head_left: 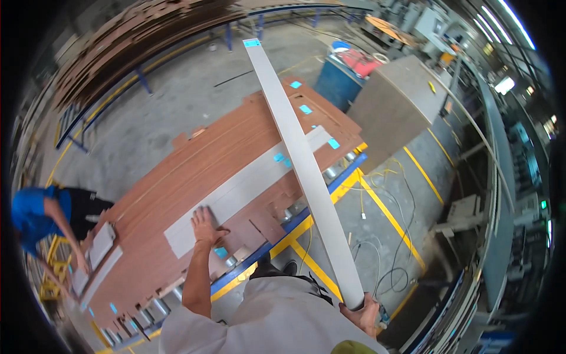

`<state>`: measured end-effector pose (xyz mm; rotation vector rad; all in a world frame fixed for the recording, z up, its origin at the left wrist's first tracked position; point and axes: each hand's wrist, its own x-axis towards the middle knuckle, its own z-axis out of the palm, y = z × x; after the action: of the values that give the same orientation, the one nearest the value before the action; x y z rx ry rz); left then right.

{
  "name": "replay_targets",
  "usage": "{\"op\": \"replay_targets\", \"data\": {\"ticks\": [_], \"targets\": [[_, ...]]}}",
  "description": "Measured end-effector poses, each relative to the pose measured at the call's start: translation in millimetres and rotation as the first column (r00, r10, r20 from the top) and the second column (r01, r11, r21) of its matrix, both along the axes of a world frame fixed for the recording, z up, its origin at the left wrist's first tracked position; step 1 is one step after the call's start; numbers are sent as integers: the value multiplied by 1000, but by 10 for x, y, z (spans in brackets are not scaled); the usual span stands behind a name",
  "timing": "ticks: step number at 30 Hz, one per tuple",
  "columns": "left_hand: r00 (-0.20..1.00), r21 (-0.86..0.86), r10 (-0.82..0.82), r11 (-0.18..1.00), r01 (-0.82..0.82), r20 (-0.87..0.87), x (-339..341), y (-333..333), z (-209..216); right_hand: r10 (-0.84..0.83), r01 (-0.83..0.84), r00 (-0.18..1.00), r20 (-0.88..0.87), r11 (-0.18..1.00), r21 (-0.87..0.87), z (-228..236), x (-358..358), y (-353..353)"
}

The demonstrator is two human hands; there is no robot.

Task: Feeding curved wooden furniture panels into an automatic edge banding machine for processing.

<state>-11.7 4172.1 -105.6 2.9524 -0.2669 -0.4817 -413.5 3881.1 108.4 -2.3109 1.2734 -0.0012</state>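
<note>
One long white board (306, 168) slants out over the brown panels (203, 158), its near end gripped by the closed fingers of the right hand (364, 315). The left hand (205, 229) lies, fingers spread, on a pale strip (247, 178) atop those panels. Farther off stands a blue bin (336, 84).

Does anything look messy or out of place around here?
Yes. Loose cables sprawl across the floor, right of the long pale board in the right hand, rather than neatly coiled. A thin dark strip also lies by itself on the floor, beyond the brown boards, as if dropped.
</note>
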Motion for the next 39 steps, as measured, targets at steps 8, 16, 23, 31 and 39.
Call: {"op": "replay_targets", "data": {"ticks": [8, 16, 23, 31, 39], "targets": [[992, -34, -121, 992, 120, -39, 440, -27, -2, -270, 271, 962, -31, 963, 15, 66, -25, 239], [974, -14, -219, 976, 219, -56, 457, -191, -11, -422, 424, 905, -47, 905, 31, 145, -162, 241], [977, -24, -210, 978, 209, -33, 294, -645, -156, -533, 534, 846, 27, 845, -32, -132, -671, -99], [970, -22, -136, 989, 144, 201, 50, -1450, 46, -590, 589, 807, 2, 806, 58, -237, -1126, -446], [867, -847, -351, 513, -138, -354, -1401, -3720, 19, -635, 636, 765, 107, 771, 28, -444, -1274, -802]]}}
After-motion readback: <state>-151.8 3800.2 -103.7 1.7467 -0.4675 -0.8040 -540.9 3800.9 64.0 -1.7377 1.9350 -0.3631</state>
